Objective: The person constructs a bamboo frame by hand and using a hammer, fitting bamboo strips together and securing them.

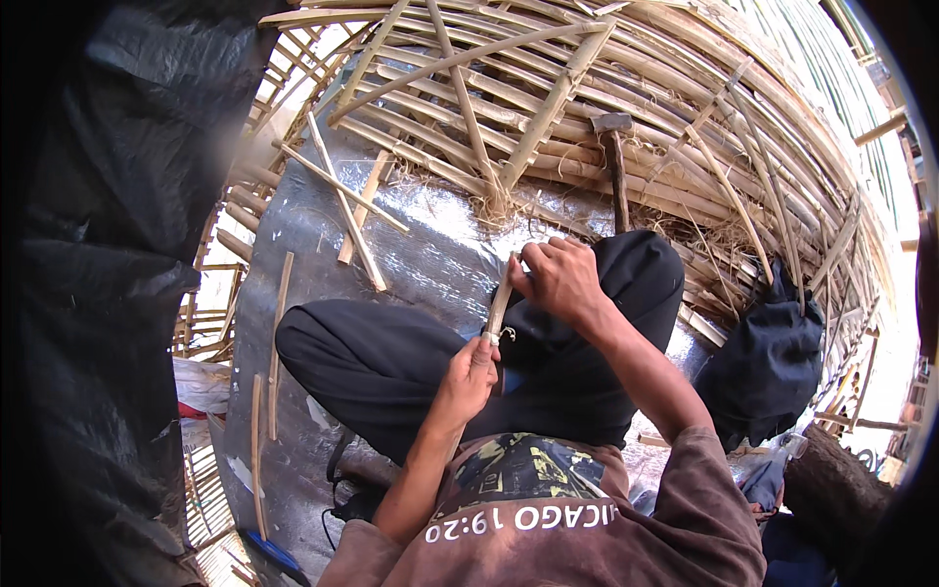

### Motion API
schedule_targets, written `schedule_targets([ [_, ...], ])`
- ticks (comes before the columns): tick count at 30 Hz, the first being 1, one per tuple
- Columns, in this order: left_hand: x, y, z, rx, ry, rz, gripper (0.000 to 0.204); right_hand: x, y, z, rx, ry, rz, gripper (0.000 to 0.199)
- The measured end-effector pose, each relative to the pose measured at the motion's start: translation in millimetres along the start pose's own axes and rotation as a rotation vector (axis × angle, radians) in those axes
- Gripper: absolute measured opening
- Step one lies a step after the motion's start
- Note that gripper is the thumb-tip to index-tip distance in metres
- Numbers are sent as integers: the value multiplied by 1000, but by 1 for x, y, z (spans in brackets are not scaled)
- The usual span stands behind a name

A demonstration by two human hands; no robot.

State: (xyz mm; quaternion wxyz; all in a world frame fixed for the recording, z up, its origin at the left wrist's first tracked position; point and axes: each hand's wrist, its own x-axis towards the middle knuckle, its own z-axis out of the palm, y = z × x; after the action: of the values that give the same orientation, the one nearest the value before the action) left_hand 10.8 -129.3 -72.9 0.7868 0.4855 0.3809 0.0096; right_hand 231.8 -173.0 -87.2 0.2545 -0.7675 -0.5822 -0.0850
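A short bamboo stick (pixel 500 305) slants up over my lap between my two hands. My left hand (pixel 464 384) is closed round its lower part, thumb laid along it. A pale band and a thin curl show just above that thumb; whether they are a wrapping or a shaving I cannot tell. At the stick's upper end is my right hand (pixel 561 278), fingers bent and closed on the tip. What lies inside my left fist is hidden.
I sit cross-legged on a shiny dark sheet (pixel 430 220). Loose bamboo strips (pixel 349 210) lie at the left. A hammer (pixel 614 161) leans ahead, near a slatted bamboo wall (pixel 665 108). A black bag (pixel 768 362) stands right; a dark tarp (pixel 117 245) hangs left.
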Motion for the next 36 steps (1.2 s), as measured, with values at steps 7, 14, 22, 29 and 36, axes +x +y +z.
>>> schedule_targets([
  [7, -3, 1, 2, 3, -36, -4, 40, -2, 13, 5, 53, -19, -105, 23],
  [14, -9, 8, 2, -88, -77, -128, 40, -10, 5, 11, 60, 9, -55, 21],
  [22, -10, 10, 4, -141, -67, -114, 40, -7, -6, 20, 108, 38, 68, 16],
  [29, -8, 6, -1, -58, 37, -74, 41, -1, -23, 24, 88, 4, 206, 24],
  [36, 1, -5, 0, 44, 92, 39, 42, 11, -24, 7, 75, 41, 140, 26],
])
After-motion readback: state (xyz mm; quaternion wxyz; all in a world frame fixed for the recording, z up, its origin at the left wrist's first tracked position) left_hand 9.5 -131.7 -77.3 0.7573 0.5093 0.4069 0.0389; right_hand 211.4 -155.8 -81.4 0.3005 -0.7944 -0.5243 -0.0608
